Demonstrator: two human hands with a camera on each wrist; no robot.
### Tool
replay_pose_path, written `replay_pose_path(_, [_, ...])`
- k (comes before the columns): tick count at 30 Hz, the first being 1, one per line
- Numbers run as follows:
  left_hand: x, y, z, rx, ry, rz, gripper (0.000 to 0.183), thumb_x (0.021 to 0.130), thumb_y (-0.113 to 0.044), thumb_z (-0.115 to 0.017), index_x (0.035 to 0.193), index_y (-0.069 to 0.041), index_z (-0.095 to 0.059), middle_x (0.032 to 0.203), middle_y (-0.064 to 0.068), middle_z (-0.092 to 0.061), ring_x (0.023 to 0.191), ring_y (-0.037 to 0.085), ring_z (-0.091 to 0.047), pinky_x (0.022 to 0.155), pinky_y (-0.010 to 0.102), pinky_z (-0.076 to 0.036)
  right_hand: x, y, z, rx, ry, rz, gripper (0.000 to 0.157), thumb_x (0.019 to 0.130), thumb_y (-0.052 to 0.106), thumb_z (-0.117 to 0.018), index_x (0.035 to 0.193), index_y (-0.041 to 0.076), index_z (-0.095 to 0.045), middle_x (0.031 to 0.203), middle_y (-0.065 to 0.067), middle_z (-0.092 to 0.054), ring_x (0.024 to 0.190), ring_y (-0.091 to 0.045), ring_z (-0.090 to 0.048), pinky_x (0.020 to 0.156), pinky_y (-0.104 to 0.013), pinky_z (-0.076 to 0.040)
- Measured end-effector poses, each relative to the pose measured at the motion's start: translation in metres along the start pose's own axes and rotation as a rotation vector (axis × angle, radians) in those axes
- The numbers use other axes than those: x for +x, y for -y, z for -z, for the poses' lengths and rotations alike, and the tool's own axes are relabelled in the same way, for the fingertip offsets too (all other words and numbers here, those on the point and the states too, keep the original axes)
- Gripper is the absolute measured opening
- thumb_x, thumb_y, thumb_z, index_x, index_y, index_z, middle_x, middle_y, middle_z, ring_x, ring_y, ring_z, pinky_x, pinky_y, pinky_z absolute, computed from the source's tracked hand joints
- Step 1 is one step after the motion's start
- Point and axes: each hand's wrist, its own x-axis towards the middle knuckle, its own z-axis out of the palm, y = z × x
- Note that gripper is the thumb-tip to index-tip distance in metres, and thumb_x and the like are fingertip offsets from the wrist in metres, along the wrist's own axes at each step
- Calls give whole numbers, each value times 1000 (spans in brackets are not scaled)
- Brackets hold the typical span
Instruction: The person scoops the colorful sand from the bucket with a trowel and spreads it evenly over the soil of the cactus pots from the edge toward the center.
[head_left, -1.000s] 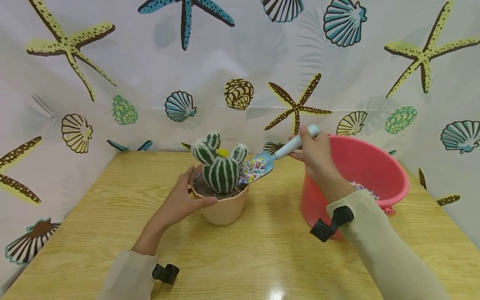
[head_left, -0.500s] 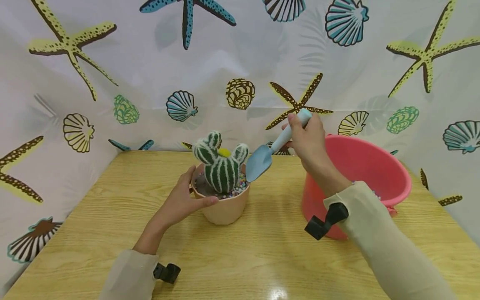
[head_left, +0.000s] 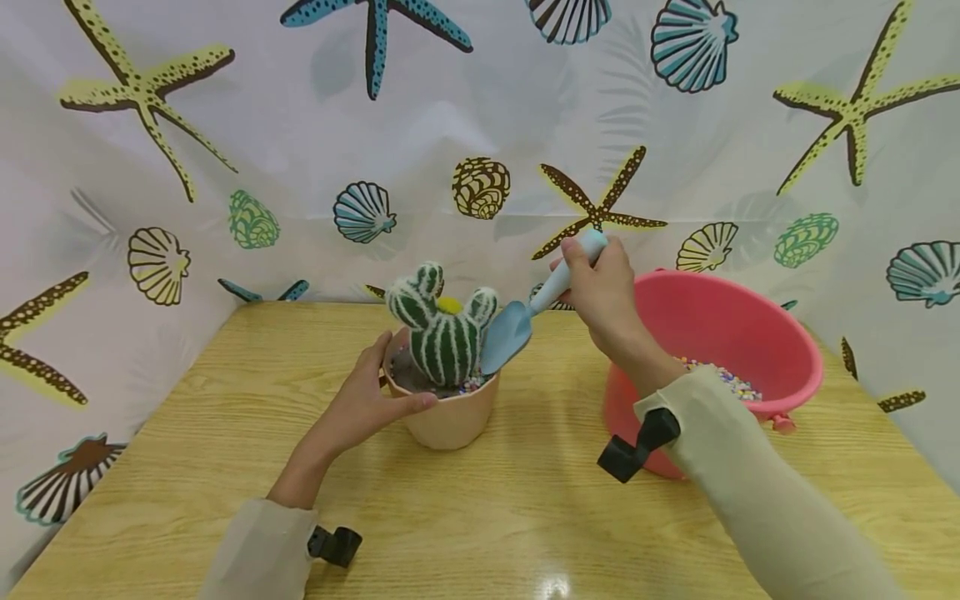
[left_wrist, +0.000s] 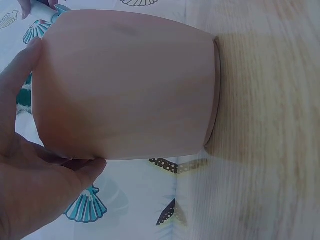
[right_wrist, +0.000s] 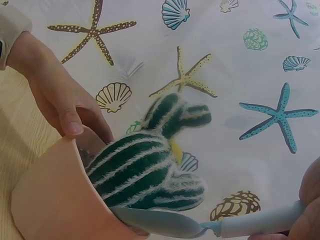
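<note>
A knitted-looking green cactus with white stripes (head_left: 444, 350) stands in a peach-coloured pot (head_left: 450, 422). My left hand (head_left: 367, 400) grips the pot's left side, thumb along the near rim; the left wrist view shows the fingers curled around the pot wall (left_wrist: 130, 85). In my right hand (head_left: 606, 296) is the handle of a light blue trowel (head_left: 508, 335). Its blade tilts down, the tip at the pot's right rim beside the cactus. Small colourful pebbles (head_left: 474, 383) lie in the pot right of the cactus, partly hidden by the blade.
A pink bucket (head_left: 720, 312) holding multicoloured pebbles (head_left: 723, 379) stands at the right, partly behind my right forearm. Everything rests on a wooden table (head_left: 300, 342). A white cloth with starfish and shells (head_left: 420, 125) hangs behind.
The trowel was full of pebbles a second ago; the pebbles have slid into the pot beside the cactus. The trowel then turned over and moved left and lower. My left hand stays in place.
</note>
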Motion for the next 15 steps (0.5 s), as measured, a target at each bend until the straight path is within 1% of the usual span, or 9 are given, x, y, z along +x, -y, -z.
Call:
replay_pose_path(4, [2,1,-1,-23,16,-6,110,82,-45,-72,153,-6,2,156,25,-9,140,44,-24,107,60,-32,1,-1,4,18,-7,-28,39,102,25,-43,125,-6,-36,113,-23,-58,102,-29,-61,85,-40,-55])
replay_pose_path(7, [3,2,1,-95,38,-14,105,84,-39,-71,153,-7,2,157,23,-7,141,43,-22,109,58,-30,3,1,10,34,-17,-48,38,102,25,-43,124,-5,-37,107,-18,-59,99,-27,-60,85,-42,-55])
replay_pose_path(10, [2,3,5,-157,52,-9,102,86,-33,-70,154,-7,1,158,21,-6,142,43,-20,111,56,-28,4,5,18,47,-10,-42,34,102,25,-43,121,-4,-39,103,-14,-58,101,-27,-60,86,-43,-54])
replay_pose_path(15, [1,2,6,-160,54,-3,101,86,-33,-70,153,-7,1,158,21,-7,142,44,-20,111,56,-27,4,13,36,88,-8,-17,29,102,26,-40,114,0,-39,102,-9,-56,109,-27,-59,91,-45,-51])
